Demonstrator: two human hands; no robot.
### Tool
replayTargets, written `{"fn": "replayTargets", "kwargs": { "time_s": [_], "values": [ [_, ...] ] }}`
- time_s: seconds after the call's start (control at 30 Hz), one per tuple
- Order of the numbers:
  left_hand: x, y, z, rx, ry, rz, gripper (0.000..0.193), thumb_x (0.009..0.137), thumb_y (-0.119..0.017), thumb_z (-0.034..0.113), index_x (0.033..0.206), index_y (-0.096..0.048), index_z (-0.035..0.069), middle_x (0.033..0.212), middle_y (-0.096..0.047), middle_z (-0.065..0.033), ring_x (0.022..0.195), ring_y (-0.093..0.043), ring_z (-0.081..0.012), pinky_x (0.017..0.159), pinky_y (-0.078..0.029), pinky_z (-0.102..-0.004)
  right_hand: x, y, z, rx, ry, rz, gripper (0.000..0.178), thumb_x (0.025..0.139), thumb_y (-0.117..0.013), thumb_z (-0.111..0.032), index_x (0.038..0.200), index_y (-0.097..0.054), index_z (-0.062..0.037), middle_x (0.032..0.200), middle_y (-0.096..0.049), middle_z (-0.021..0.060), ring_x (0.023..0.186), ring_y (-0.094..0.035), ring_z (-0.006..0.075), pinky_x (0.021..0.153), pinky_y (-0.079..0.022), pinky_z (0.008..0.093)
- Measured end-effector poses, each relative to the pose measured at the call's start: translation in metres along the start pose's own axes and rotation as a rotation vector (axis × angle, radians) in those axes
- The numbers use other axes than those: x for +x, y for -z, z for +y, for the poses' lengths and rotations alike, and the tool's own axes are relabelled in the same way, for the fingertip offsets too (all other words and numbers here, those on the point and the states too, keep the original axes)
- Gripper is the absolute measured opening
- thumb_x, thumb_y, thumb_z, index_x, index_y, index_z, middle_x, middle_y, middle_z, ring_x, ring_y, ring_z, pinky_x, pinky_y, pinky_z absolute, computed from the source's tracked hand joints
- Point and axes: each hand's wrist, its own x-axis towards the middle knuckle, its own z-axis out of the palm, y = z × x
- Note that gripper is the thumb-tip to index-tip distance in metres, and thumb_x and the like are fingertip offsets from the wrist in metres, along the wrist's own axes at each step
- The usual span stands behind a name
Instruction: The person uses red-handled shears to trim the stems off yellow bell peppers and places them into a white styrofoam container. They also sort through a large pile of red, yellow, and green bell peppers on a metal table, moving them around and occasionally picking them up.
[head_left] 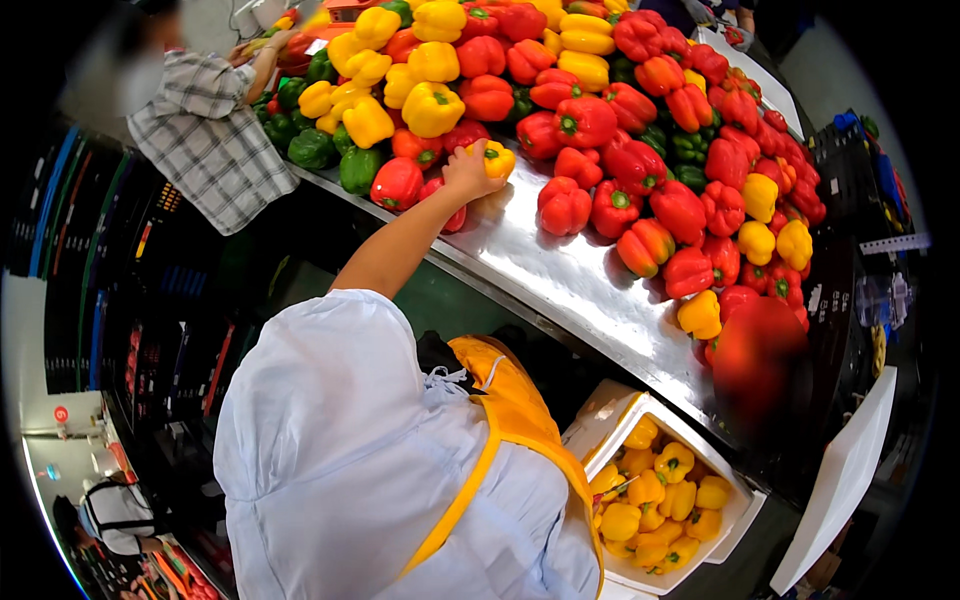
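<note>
My left hand is closed around a yellow bell pepper just above the metal tabletop, with my bare forearm reaching up from a pale blue sleeve. Red bell peppers lie right beside that hand. Behind it rises a heap of yellow, red and green peppers, including a yellow pepper. A second heap of mostly red peppers spreads over the table to the right. My right hand does not show.
A white foam box filled with yellow peppers stands below the table's near edge. Its pale lid-like panel leans at the right. Dark crates are stacked at left. Another person in a checked shirt works at the table's far left.
</note>
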Motion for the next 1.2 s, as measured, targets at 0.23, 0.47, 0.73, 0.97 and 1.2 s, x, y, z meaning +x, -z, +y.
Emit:
{"fn": "replayTargets", "kwargs": {
  "time_s": [0.23,0.47,0.73,0.97,1.2],
  "values": [
    [-0.004,0.017,-0.019,-0.341,-0.077,0.114,0.068,0.059,-0.071,0.04,0.118,-0.046,0.014,0.104,-0.05,-0.0196,0.094,-0.054,-0.0328,0.08,-0.045,-0.0374,0.034,0.001,0.004,0.16,-0.068,-0.123,0.047,0.074,-0.054,-0.022,0.111,-0.047,0.0058,0.104,-0.054,0.0178,0.095,-0.05,0.0259,0.082,-0.04,0.0295],
    [0.012,0.099,-0.085,-1.425,0.247,0.248,0.068,0.073,-0.068,0.027,0.126,-0.033,0.006,0.109,-0.051,-0.0103,0.093,-0.054,-0.0212,0.073,-0.048,-0.0361,0.122,-0.005,-0.089,0.128,0.257,0.039,0.047,0.074,-0.055,-0.022,0.111,-0.047,0.0058,0.105,-0.054,0.0177,0.095,-0.05,0.0258,0.083,-0.04,0.0294],
    [0.098,0.163,-0.184,-1.656,0.686,0.706,0.05,0.069,-0.067,0.039,0.111,-0.049,0.018,0.107,-0.053,-0.0079,0.09,-0.056,-0.029,0.071,-0.042,-0.0498,0.252,-0.011,-0.245,-0.049,0.459,0.304,0.047,0.074,-0.055,-0.022,0.111,-0.047,0.0057,0.105,-0.054,0.0175,0.096,-0.05,0.0257,0.083,-0.04,0.0294],
    [0.165,0.218,-0.19,-1.441,0.704,0.953,0.058,0.064,-0.073,0.031,0.112,-0.049,0.008,0.103,-0.055,-0.0091,0.086,-0.057,-0.0239,0.069,-0.047,-0.0382,0.296,-0.034,-0.284,-0.209,0.354,0.356,0.047,0.074,-0.055,-0.022,0.111,-0.047,0.0056,0.106,-0.054,0.0174,0.096,-0.05,0.0256,0.083,-0.04,0.0294],
    [0.249,0.243,-0.164,-1.089,0.018,0.894,0.062,0.066,-0.073,0.029,0.113,-0.046,0.0,0.106,-0.053,-0.0129,0.098,-0.052,-0.0194,0.081,-0.045,-0.0297,0.296,-0.038,-0.281,-0.245,0.299,0.419,0.047,0.074,-0.055,-0.022,0.111,-0.047,0.0056,0.107,-0.054,0.0173,0.097,-0.05,0.0255,0.084,-0.04,0.0293]
  ]
}}
